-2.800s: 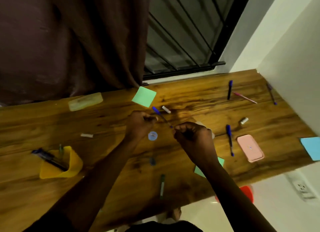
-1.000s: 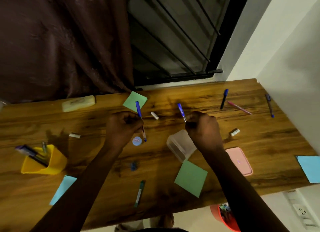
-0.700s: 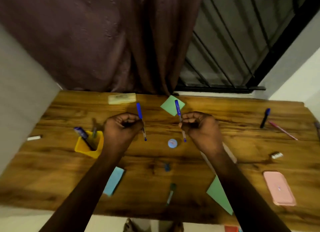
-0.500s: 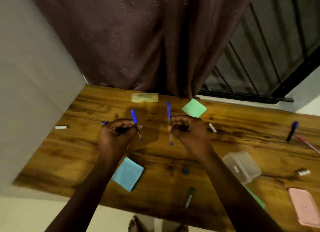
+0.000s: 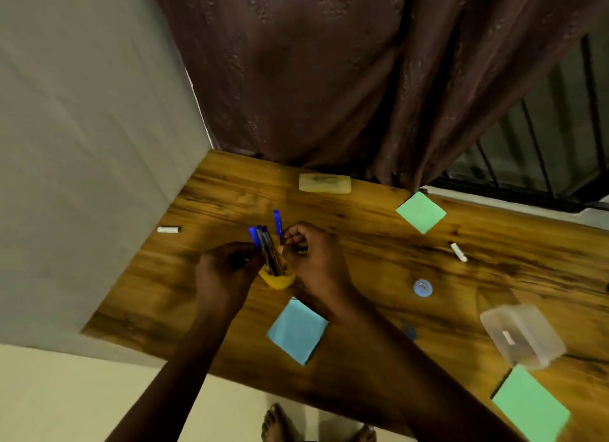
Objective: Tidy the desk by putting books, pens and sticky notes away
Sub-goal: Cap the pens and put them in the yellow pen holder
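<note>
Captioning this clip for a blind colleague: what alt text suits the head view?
The right hand pinches a blue pen at a yellow pen cup on a wooden desk, the left hand close beside it. A blue sticky note lies near the cup.

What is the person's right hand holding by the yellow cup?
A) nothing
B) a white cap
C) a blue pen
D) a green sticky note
C: the right hand pinches a blue pen upright next to the yellow cup, where other pens stand.
</note>
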`<state>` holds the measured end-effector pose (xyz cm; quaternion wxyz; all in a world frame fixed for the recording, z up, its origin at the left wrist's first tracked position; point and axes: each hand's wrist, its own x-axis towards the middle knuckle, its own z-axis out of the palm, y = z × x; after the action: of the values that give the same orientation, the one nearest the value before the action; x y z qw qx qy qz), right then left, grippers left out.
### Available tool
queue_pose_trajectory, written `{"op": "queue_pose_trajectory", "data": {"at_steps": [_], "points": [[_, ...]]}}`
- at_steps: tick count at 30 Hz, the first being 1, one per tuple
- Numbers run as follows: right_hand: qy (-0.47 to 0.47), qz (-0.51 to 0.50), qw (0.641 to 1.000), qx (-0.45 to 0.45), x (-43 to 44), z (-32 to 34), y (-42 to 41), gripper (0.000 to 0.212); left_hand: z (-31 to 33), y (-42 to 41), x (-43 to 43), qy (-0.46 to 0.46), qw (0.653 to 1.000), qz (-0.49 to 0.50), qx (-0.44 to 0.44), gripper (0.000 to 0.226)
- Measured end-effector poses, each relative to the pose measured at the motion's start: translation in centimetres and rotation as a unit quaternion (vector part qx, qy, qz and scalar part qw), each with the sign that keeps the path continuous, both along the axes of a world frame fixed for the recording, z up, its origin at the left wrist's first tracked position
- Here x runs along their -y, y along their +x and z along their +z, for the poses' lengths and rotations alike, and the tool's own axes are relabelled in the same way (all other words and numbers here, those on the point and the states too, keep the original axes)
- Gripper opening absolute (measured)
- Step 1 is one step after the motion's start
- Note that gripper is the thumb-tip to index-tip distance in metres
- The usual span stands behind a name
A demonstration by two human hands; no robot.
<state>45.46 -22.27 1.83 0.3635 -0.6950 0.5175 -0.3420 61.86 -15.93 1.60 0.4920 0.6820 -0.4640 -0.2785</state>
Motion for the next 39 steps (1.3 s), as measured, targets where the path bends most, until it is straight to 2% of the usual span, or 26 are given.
{"op": "queue_pose_trajectory", "data": {"at_steps": [3, 6, 9, 12, 17, 20, 24, 32, 35, 39], "points": [[-0.010, 0.013, 0.999, -0.033, 0.0, -0.7, 1.0, 0.014, -0.4, 0.5, 0.4, 0.019, 0.999, -0.009, 0.047, 0.011], [-0.024, 0.015, 0.997, -0.065, -0.2, -1.1, 1.5, 0.016, -0.7, 0.8, 0.8, 0.033, 0.998, -0.022, 0.057, 0.015], [-0.027, 0.005, 0.997, -0.067, -0.3, -1.3, 1.7, 0.017, -0.8, 1.0, 1.1, 0.040, 0.998, -0.009, 0.049, 0.020], [-0.016, -0.008, 0.998, -0.060, -0.3, -1.4, 1.4, 0.019, -0.4, 1.1, 1.0, 0.017, 0.999, -0.013, 0.036, 0.014], [-0.012, -0.041, 0.998, -0.041, -1.0, -0.9, -0.4, 0.019, 0.7, -0.6, 1.3, -0.018, 0.999, -0.039, 0.002, 0.022], [-0.026, -0.070, 0.997, -0.034, -1.6, 0.0, -2.7, 0.020, 1.0, -2.7, 2.0, -0.018, 0.997, -0.076, -0.028, 0.014], [-0.017, -0.127, 0.992, 0.010, -2.4, 1.0, -7.7, 0.018, 1.6, -7.5, 3.0, -0.032, 0.991, -0.131, -0.009, 0.014], [-0.047, -0.250, 0.963, 0.086, -4.6, 2.8, -21.9, 0.013, 1.9, -20.9, 4.0, -0.041, 0.974, -0.220, -0.029, 0.011], [-0.058, -0.274, 0.957, 0.081, -5.4, 3.4, -28.0, 0.014, 2.6, -27.3, 4.3, -0.056, 0.966, -0.248, -0.035, 0.019], [-0.070, -0.286, 0.953, 0.065, -6.4, 4.0, -35.9, 0.014, 3.1, -35.6, 4.9, -0.042, 0.957, -0.283, -0.041, 0.015]]}}
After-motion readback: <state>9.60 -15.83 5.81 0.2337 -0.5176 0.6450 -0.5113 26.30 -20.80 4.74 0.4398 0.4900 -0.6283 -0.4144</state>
